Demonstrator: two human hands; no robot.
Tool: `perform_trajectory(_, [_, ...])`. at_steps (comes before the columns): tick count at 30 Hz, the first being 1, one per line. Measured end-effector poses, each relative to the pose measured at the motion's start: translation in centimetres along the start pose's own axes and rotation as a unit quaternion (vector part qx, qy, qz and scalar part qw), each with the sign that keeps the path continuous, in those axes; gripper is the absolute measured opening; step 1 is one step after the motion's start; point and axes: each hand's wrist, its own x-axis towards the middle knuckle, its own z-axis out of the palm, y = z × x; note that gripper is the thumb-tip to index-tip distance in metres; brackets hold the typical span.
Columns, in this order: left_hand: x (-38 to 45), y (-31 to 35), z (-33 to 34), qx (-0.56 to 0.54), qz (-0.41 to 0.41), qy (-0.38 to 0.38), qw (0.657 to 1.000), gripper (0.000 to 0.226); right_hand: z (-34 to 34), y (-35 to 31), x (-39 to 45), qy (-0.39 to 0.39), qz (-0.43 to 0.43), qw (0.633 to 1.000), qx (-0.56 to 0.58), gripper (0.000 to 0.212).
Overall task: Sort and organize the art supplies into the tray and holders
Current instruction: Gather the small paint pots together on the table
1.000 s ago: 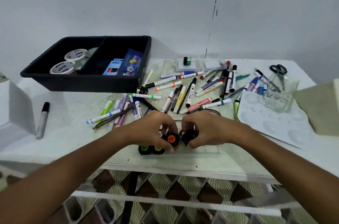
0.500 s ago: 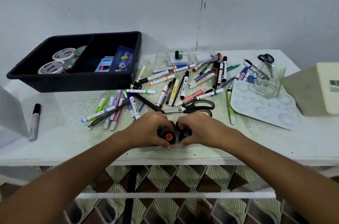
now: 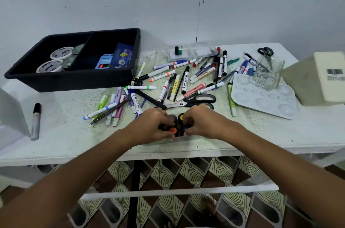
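- Two hands meet near the front edge of the white table (image 3: 61, 140) in the head view, and we see them bent over a small cluster of round black paint pots (image 3: 176, 125)
- The left hand (image 3: 151, 125) has its fingers curled on the pots of the left side; one pot with an orange lid (image 3: 173, 130) shows just beside its fingertips
- The right hand (image 3: 200, 122) has its fingers curled on the pots of the right side; a pot with a dark blue lid (image 3: 185, 128) shows under its fingers
- Behind the hands we see big black-handled scissors (image 3: 194, 101) lying flat, and many markers (image 3: 166, 86) scattered over the middle of the table
- The black tray (image 3: 74, 80) stands at the far left and has two compartments: the left one holds white tape rolls (image 3: 56, 59), the right one holds blue packets (image 3: 113, 58)
- At the right a white paint palette (image 3: 265, 99) lies flat, and a clear glass holder (image 3: 267, 71) stands on its far part, with small scissors (image 3: 266, 52) in it
- A pale box (image 3: 315, 78) stands at the far right, touching nothing we can see
- One grey marker with a black cap (image 3: 36, 121) lies alone at the left, well apart from the others
- A flat clear case (image 3: 192, 52) lies near the wall, with a small green pot (image 3: 178, 49) on it
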Motion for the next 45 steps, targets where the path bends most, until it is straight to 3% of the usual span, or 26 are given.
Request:
perform_trajectory(6, [-0.4,-0.5,0.5,-0.02,0.004,0.035,0.999,0.033,0.2,0.2,0.2,0.005,0.004,1.0,0.003,0.017])
perform_trajectory(15, [-1.2,-0.8,1.4,-0.075,0.003,0.104,0.992,0.045,0.1,-0.1,0.6,0.0,0.003,0.999,-0.039,0.016])
perform_trajectory(23, [-2.1,-1.9,1.0,-0.04,0.023,0.083,0.996,0.041,1.3,-1.6,0.4,0.039,-0.086,0.995,-0.042,0.024])
perform_trajectory(27, [-2.7,-2.0,1.1,-0.024,0.041,0.088,0.995,0.038,1.7,-1.6,0.7,0.043,-0.081,0.995,-0.047,0.01])
perform_trajectory(32, [-3.0,-2.4,0.9,-0.033,0.031,0.1,0.994,0.037,1.6,-1.9,0.8,0.038,-0.082,0.994,-0.054,0.018])
perform_trajectory(45, [-2.2,-3.2,0.2,-0.043,0.007,0.046,0.998,0.038,1.1,-2.5,1.3,0.015,-0.102,0.99,-0.096,0.016])
